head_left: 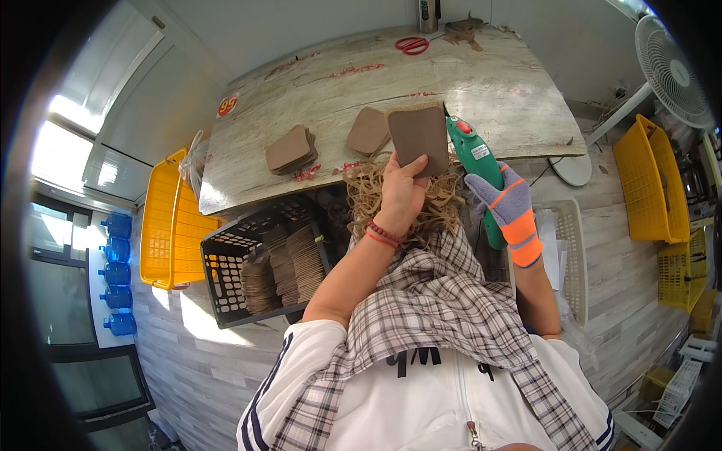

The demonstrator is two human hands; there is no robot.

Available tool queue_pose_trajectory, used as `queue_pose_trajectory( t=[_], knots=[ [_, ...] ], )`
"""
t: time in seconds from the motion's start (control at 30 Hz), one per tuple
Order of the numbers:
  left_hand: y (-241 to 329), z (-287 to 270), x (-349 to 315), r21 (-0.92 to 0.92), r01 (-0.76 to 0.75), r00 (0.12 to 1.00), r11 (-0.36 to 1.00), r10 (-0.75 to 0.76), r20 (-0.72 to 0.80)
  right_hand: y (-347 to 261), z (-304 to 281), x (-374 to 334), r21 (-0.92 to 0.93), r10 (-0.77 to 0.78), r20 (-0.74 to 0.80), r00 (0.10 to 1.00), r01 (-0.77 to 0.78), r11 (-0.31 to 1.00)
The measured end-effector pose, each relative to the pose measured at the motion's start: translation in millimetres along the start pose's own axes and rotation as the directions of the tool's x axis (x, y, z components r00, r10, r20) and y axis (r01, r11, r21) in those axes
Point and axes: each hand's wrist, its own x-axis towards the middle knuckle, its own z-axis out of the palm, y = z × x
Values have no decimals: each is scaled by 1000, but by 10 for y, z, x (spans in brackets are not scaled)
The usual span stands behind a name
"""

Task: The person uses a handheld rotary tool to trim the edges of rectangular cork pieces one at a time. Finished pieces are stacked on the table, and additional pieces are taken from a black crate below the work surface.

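My left hand (406,188), bare, grips a brown pad (420,137) with rounded corners by its lower end, thumb on its face. In my right hand (504,199), in a grey and orange glove, is a green electric cutter (472,146) with a red button. The cutter's dark tip sits beside the pad's upper right edge; whether they touch I cannot tell. Beneath both hands, curly tan trimmings (361,192) heap over my lap and the plaid apron (421,293). More brown pads (367,131) lie on the table just left of the held one, and a small stack of pads (289,150) sits farther left.
The worn wooden table (338,90) carries red scissors (412,46), a metal canister (429,15) and brown scraps (465,30) at the back. A black crate (226,301) of stacked pads stands at left by a yellow basket (154,225). Right are a white bin (575,263) and a fan (673,71).
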Motion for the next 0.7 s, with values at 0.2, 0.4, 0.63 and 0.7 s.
queue_pose_trajectory(
  t=[0.2, 0.4, 0.63, 0.7],
  knots=[
    [370, -103, 0, 270, -16, 991, 963, -22, 135, -196, -222, -117, -114, 65, 119, 991, -52, 992],
    [828, -215, 95, 584, 8, 963, 812, -163, 214, -166, -419, -164, -307, 60, 227, 972, 13, 951],
    [885, -298, 64, 642, 192, 922, 742, -361, 141, -119, -276, -197, -276, 48, 230, 972, 17, 961],
    [857, -339, 50, 633, 234, 909, 738, -398, 127, -145, -203, -180, -247, 60, 222, 973, -3, 969]
  ],
)
